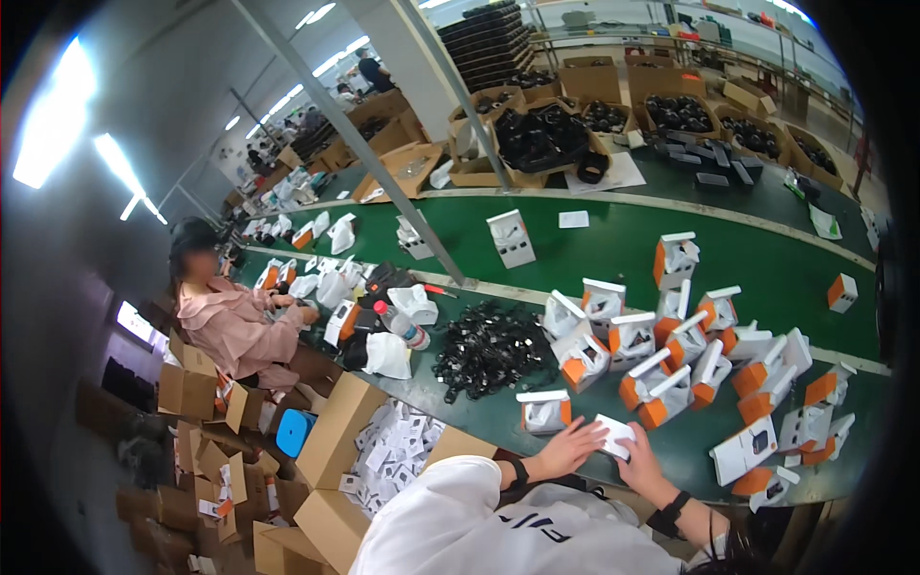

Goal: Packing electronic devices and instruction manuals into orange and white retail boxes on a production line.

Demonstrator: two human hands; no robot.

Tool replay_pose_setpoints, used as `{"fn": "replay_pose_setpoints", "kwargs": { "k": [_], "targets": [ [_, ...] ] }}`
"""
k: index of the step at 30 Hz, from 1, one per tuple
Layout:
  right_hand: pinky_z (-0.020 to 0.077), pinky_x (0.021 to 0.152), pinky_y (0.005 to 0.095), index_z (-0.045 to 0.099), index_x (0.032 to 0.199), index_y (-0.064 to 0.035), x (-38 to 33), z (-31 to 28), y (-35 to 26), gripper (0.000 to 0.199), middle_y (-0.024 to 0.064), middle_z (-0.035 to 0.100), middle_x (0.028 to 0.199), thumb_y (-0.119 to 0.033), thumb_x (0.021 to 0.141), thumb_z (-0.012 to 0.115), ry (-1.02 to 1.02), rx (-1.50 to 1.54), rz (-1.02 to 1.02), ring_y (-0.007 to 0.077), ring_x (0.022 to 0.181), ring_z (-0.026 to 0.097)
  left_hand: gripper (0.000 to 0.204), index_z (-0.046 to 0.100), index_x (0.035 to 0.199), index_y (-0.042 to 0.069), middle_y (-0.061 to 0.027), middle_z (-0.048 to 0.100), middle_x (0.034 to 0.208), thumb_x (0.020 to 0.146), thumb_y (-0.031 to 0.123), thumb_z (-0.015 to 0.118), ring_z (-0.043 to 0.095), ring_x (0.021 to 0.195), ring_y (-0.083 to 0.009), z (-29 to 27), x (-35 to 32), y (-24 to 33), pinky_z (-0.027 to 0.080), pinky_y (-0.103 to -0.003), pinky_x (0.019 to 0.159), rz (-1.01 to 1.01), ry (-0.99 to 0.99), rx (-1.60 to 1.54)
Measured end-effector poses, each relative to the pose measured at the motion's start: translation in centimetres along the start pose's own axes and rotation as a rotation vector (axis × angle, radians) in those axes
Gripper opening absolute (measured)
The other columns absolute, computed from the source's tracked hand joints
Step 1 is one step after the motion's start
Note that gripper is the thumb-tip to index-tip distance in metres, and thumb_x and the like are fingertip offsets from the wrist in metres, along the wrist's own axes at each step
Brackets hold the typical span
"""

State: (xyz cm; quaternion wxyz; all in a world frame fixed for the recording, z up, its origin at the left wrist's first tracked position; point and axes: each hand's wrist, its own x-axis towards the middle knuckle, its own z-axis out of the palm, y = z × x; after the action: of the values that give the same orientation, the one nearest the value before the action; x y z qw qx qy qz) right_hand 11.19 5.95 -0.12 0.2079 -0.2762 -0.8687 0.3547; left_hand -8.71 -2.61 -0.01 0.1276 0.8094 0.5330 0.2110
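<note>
Near the table's front edge my right hand (640, 462) grips a small white flat piece (614, 436), like a folded leaflet or a thin stack of them. My left hand (573, 448) lies beside it with fingers stretched out, its fingertips at the piece's left edge. Just beyond my left hand an opened white-and-orange box (546, 412) holds something wrapped in white plastic. A black pile of coiled cables (489, 351) lies to the left. Many similar opened boxes (632, 340) stand crowded ahead and to the right. A closed white box (744, 450) lies on the right.
A large carton (331, 431) full of small white leaflets (398, 450) stands at my left. A clear bottle (402, 326) and white plastic bags (387, 356) sit beyond it. A co-worker (225, 307) in pink sits farther left. A green belt (575, 249) runs behind a metal post (374, 163).
</note>
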Motion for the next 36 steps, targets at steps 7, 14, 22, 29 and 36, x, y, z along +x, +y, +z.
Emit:
{"fn": "replay_pose_setpoints", "kwargs": {
  "k": [7,14,22,29,36],
  "targets": [
    [0.0426,0.090,0.0336,0.042,0.121,-0.0027,3.3,-13.3,-3.8,0.058,0.0126,0.050,0.115,-0.001,0.069,0.066,-0.031,0.347,-0.035,0.0217,0.110,0.048,0.043,0.049,0.111,0.003,-0.0160,0.046,0.122,0.070,-0.001,0.059,0.043,0.114,-0.0330,-6.9,2.4,4.8,0.036,-0.041,0.095,-0.189,0.453,-0.290],
    [0.0312,0.102,0.0325,0.035,0.131,-0.0073,8.4,-35.4,4.3,0.077,0.0088,0.037,0.134,-0.002,0.062,0.068,0.154,0.008,0.272,0.0205,0.121,0.038,0.035,0.052,0.102,0.003,-0.0133,0.052,0.110,0.069,-0.001,0.061,0.048,0.104,-0.0306,-8.2,1.2,3.7,0.035,-0.039,0.093,-0.377,0.415,-0.282],
    [0.0390,0.096,0.0343,0.048,0.120,-0.0039,12.5,-44.2,31.4,0.075,0.0182,0.044,0.120,-0.009,0.050,0.075,0.304,-0.590,0.617,0.0348,0.111,0.045,0.027,0.052,0.097,0.002,-0.0150,0.052,0.103,0.071,-0.002,0.058,0.050,0.098,-0.0295,-12.0,1.5,0.0,0.036,-0.038,0.091,-0.634,0.422,-0.269],
    [0.0414,0.093,0.0361,0.052,0.115,-0.0086,13.6,-43.5,39.3,0.061,0.0140,0.045,0.115,0.005,0.057,0.063,0.328,-0.386,0.695,0.0336,0.108,0.046,0.061,0.039,0.121,0.001,-0.0131,0.054,0.105,0.070,0.020,0.067,0.053,0.096,-0.0222,-8.2,-0.6,-11.9,0.042,-0.035,0.083,-0.365,0.111,-0.068],
    [0.0350,0.099,0.0353,0.042,0.124,-0.0135,17.8,-43.2,41.0,0.070,0.0107,0.041,0.127,0.011,0.060,0.057,0.109,-0.564,0.728,0.0304,0.118,0.040,0.030,0.052,0.091,0.000,-0.0160,0.054,0.091,0.062,0.003,0.060,0.054,0.087,-0.0289,-8.3,5.2,-10.6,0.041,-0.038,0.081,-0.571,0.021,-0.128]
  ]
}}
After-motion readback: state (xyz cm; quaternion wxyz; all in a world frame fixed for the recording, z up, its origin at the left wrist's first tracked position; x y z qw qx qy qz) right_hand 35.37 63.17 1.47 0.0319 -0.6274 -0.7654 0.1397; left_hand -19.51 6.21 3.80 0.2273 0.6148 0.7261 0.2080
